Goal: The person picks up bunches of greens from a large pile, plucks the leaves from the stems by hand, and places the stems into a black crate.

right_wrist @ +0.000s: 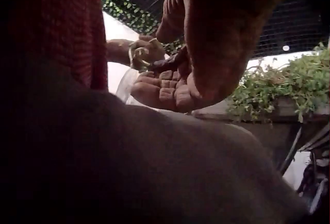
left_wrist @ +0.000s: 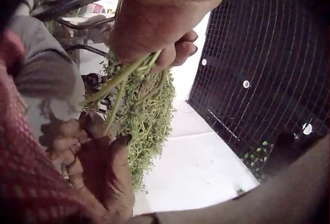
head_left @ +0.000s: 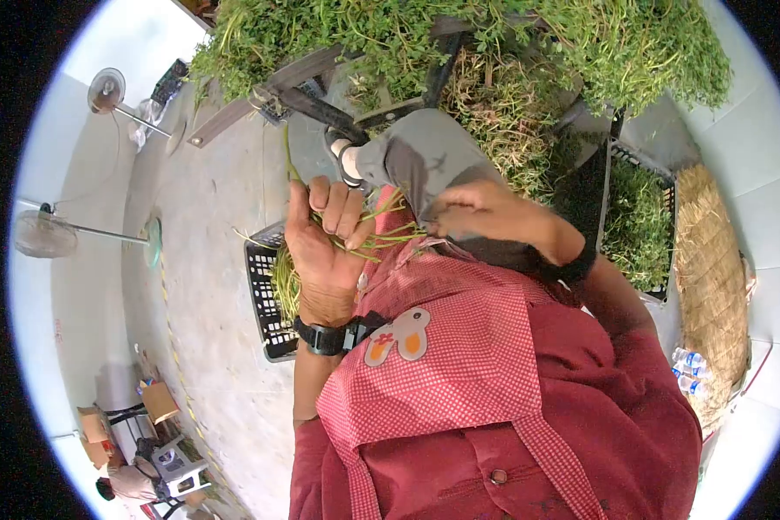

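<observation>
In the head view my left hand (head_left: pixel 328 238), palm up, grips a small bunch of green leafy-plant stems (head_left: pixel 394 232). Its fingers curl over them, and their cut-looking ends stick out toward the right. My right hand (head_left: pixel 498 218) is close by those ends, above the lap. Seen from the left wrist, the stems (left_wrist: pixel 114 87) slant down out of the left fist to the right hand (left_wrist: pixel 100 175), whose thumb and fingers stand apart with the palm showing. From the right wrist, the fingers (right_wrist: pixel 162 87) bend loosely with the thumb above, and pale stem ends (right_wrist: pixel 140 55) lie just beyond.
A black plastic crate (head_left: pixel 277 342) with stems stands beside the left forearm. Leafy greens (head_left: pixel 390 52) are heaped on a table ahead, with more plants (head_left: pixel 503 113) under it. Another crate (head_left: pixel 614 217) of greens and a woven straw roll (head_left: pixel 711 277) are on the right.
</observation>
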Available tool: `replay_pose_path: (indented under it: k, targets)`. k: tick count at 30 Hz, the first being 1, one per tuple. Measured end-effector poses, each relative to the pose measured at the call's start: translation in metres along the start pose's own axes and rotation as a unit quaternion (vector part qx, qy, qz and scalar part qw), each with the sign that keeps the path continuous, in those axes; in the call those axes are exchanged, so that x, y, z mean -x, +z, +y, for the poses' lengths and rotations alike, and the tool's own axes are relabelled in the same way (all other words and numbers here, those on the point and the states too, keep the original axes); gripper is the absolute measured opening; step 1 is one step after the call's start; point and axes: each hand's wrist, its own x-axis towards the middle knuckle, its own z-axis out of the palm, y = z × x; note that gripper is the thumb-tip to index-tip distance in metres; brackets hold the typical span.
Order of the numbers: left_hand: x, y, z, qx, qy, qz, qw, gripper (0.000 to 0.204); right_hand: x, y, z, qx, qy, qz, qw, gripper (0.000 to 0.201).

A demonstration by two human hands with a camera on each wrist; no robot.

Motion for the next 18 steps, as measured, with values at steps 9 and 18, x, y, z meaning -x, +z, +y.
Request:
replay_pose_path:
  k: [9, 18]
  targets:
    - [0.001, 0.002, -0.007, -0.012, 0.014, 0.019, 1.000, 0.043, -0.008, 0.028, -0.008, -0.069, 0.062, -0.011, 0.996, 0.030]
    - [0.002, 0.006, -0.012, -0.052, 0.051, 0.027, 0.997, 0.042, 0.012, 0.010, -0.018, -0.453, 0.107, 0.227, 0.856, 0.022]
